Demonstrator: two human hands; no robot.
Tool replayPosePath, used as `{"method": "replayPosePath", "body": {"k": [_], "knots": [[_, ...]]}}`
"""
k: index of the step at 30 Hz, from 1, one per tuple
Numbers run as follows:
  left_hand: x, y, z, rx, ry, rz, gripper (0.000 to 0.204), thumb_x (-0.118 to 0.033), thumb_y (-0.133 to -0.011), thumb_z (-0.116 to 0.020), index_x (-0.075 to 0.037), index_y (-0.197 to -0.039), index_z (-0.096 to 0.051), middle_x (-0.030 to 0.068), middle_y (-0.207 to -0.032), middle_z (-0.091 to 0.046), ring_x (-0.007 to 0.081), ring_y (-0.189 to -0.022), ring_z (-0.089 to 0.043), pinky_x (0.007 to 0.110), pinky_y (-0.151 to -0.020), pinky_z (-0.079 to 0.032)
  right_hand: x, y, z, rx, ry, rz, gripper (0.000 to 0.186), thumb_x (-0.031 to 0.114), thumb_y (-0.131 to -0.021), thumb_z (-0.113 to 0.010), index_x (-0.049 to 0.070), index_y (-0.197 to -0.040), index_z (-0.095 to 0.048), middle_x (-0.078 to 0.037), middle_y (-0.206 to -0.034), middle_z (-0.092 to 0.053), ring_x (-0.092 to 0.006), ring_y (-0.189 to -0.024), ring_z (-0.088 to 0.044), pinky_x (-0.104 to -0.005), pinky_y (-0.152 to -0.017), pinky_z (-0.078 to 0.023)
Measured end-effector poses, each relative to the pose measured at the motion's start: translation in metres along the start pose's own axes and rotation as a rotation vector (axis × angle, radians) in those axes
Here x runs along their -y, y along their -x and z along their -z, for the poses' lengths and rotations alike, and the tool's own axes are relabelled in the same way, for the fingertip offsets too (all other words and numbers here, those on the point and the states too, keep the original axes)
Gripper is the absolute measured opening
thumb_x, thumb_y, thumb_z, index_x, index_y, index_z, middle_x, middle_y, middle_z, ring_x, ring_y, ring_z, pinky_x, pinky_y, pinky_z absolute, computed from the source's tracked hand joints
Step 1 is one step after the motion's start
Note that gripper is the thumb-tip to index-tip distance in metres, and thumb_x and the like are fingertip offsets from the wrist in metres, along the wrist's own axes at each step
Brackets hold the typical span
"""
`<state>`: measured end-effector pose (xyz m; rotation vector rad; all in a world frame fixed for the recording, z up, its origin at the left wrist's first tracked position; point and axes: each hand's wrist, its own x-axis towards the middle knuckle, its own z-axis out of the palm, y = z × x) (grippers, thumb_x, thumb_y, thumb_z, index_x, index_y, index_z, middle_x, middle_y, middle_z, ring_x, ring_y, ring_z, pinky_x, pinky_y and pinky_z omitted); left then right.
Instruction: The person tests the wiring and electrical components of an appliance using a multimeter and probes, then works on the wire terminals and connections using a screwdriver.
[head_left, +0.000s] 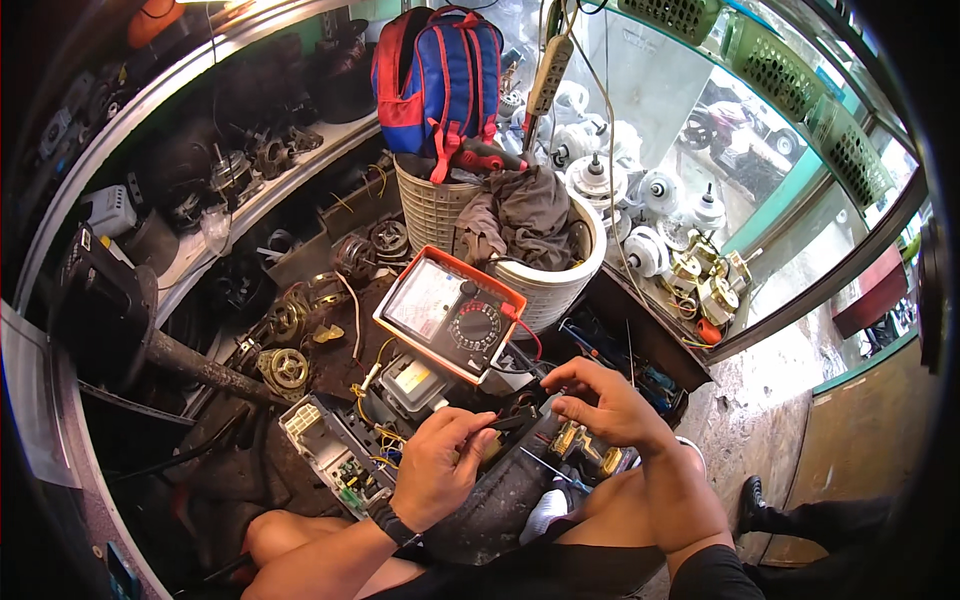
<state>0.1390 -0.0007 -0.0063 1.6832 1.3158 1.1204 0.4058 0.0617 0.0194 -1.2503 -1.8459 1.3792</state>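
My left hand [440, 468], with a dark band at the wrist, pinches a small black part [514, 420] between thumb and fingers. Its exact kind is hard to make out. To the right of it, my right hand [605, 402] is raised with fingers bent, thumb and fingertips apart, and no held thing visible. Just beyond both hands stands an analog multimeter [450, 312] in an orange-rimmed case, its dial facing up. A red test lead [528, 334] is plugged into its right side. Near my left wrist lies an opened grey housing with a circuit board [345, 468] and loose wires.
A yellow-and-black power tool [585, 450] and a screwdriver [556, 470] lie by my right knee. Behind are two woven bins [545, 290], a rag [530, 215] and a red-blue backpack [455, 85]. Motor parts [285, 370] lie left; white gear units [655, 190] fill the right shelf.
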Motion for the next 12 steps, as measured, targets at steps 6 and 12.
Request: {"method": "replayPosePath", "body": {"k": [6,12], "knots": [[0.003,-0.001,-0.005,0.004,-0.053,-0.013,0.019,-0.011,-0.098,-0.077,-0.006,-0.116,-0.079,0.0080,-0.097,-0.069,0.0195,-0.070,-0.067,0.032,-0.063,-0.054,-0.002,-0.003,-0.010,0.191,-0.160,-0.180,0.040,0.020,-0.106,-0.071,0.005,-0.140,-0.058,-0.006,-0.103,-0.068,-0.0104,-0.084,-0.066,-0.0278,-0.075,-0.058],[0.004,-0.001,-0.006,0.052,-0.112,0.027,0.020,-0.009,-0.098,-0.077,-0.004,-0.118,-0.079,0.0087,-0.100,-0.069,0.0181,-0.074,-0.066,0.030,-0.065,-0.054,0.001,-0.004,-0.016,0.239,-0.227,-0.207,0.041,0.017,-0.104,-0.073,0.005,-0.141,-0.057,-0.006,-0.102,-0.067,-0.0113,-0.088,-0.069,-0.0288,-0.079,-0.062]]}}
